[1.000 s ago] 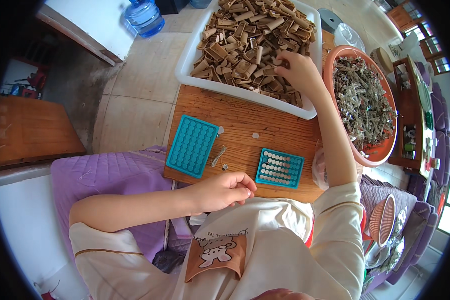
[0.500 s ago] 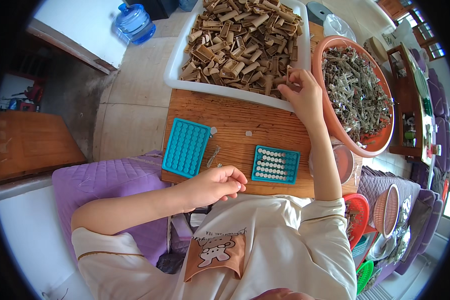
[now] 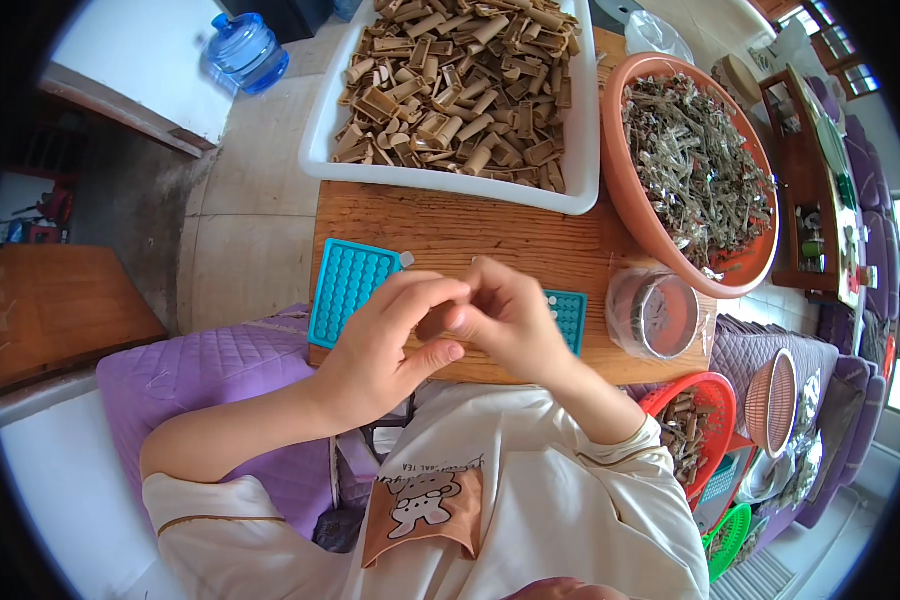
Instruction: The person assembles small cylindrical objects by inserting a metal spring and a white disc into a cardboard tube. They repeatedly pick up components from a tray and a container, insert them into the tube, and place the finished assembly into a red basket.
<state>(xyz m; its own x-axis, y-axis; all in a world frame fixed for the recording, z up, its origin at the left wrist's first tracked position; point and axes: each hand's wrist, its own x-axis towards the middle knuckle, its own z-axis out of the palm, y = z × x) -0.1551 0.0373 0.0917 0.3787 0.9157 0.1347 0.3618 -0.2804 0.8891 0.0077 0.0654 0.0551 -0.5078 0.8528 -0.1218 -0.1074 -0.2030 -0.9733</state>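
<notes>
My left hand [image 3: 380, 335] and my right hand [image 3: 508, 312] meet over the front of the wooden table [image 3: 450, 228], fingertips close together. The fingers of both are bent and closed, and whatever lies between them is hidden. Behind my left hand is a teal tray [image 3: 345, 288] with rows of round cavities. A smaller teal tray [image 3: 569, 315] shows partly past my right hand, which covers most of it. Near the larger tray's corner lies a small pale disc [image 3: 407, 259]. Farther off, a white bin [image 3: 450, 188] holds a heap of brown half-tube pieces [image 3: 470, 95].
An orange basin [image 3: 618, 150] of dry, grey-brown twisted material stands at the right. Nearer is a clear round tub [image 3: 667, 315]. Red [image 3: 727, 400], pink [image 3: 773, 405] and green baskets [image 3: 738, 540] sit at lower right. A blue water jug [image 3: 248, 55] stands at far left.
My right hand has come back from the white bin, where it pinched a brown piece, to my left hand. The left hand has risen slightly and moved left. The view has shifted a little.
</notes>
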